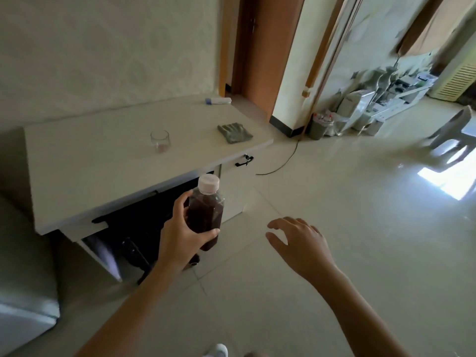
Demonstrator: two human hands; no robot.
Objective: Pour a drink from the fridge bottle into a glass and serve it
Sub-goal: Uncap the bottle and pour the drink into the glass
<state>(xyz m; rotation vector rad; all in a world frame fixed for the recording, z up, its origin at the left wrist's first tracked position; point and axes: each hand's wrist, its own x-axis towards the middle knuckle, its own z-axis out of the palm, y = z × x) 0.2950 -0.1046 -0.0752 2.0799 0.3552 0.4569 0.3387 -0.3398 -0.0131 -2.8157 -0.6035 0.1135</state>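
My left hand (pixel 180 235) grips a clear plastic bottle (pixel 206 210) of dark red-brown drink, upright, with a pale pink cap on. It hangs in front of the white desk's near edge. A short clear glass (pixel 160 140) stands on the white desk (pixel 103 163), up and to the left of the bottle, with a trace of reddish liquid at its bottom. My right hand (pixel 298 243) hovers over the floor to the right of the bottle, fingers loosely spread, holding nothing.
A grey folded cloth (pixel 235 133) lies near the desk's right end, and a small white-and-blue object (pixel 218 101) at its back corner. A dark chair (pixel 134 228) sits under the desk. A black cable (pixel 283 161) crosses the tiled floor. A plastic stool (pixel 453 140) stands far right.
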